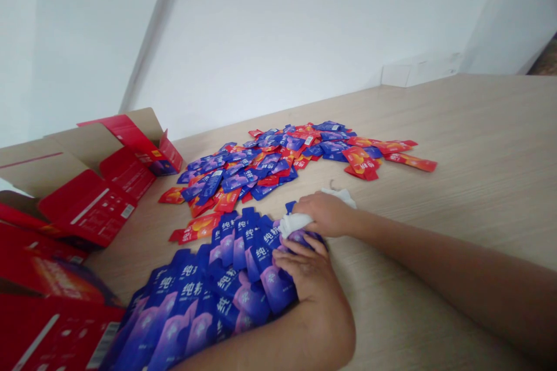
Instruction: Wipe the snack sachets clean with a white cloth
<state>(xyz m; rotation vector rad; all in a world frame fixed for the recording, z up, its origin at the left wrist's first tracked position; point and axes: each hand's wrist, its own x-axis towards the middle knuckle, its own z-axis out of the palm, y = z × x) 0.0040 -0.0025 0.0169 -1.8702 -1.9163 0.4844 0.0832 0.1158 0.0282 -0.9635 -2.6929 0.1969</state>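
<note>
Pale wood worktop (456,145) ran back to a white wall. At its near edge the left hand (307,272) pressed flat, grip wide, on a fanned row of blue sachets (217,290). Just beyond, the right hand (324,213) closed its grip on a white cloth (293,223). Mixed red and blue sachets (287,159) lay heaped toward the far edge, red cartons (87,203) at the left edge.

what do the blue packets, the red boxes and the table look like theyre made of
Blue packets: probably plastic or foil film, glossy, with a sheen and flat sealed edges. Red boxes: cardboard, printed red outside, plain brown on the inner flaps. Table: pale wood-grain surface, matte; it could be laminate or real wood.
</note>
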